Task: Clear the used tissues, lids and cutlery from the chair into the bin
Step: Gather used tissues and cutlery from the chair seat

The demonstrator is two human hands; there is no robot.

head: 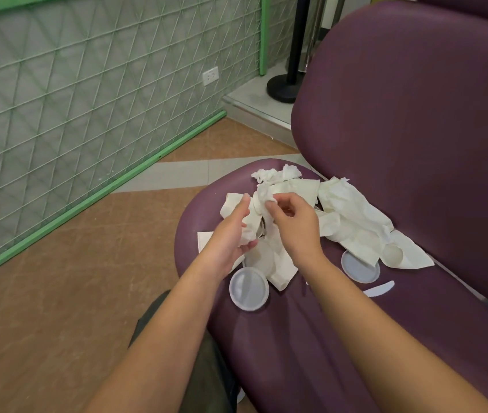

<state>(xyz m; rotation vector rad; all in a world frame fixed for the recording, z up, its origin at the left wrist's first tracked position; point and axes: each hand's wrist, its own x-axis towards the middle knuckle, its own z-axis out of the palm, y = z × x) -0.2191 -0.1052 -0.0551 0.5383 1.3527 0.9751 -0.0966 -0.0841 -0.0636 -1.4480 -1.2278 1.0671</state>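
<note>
A heap of crumpled white tissues [353, 216] lies on the purple chair seat [311, 338]. My left hand [230, 231] holds a wad of tissue between palm and thumb. My right hand [293, 222] pinches the top of a crumpled tissue [263, 195] over the middle of the heap. A round clear lid [248, 289] lies at the seat's front left edge. A second lid [360, 268] lies to the right, partly under tissue. A white plastic cutlery piece [378, 289] lies near it. No bin is in view.
The purple chair back [415, 99] rises on the right. A green-framed mesh partition [72, 99] runs along the left, above brown floor [58, 293]. A black post base [284, 87] stands on a raised step behind the chair. My dark trouser leg [207, 368] is beside the seat.
</note>
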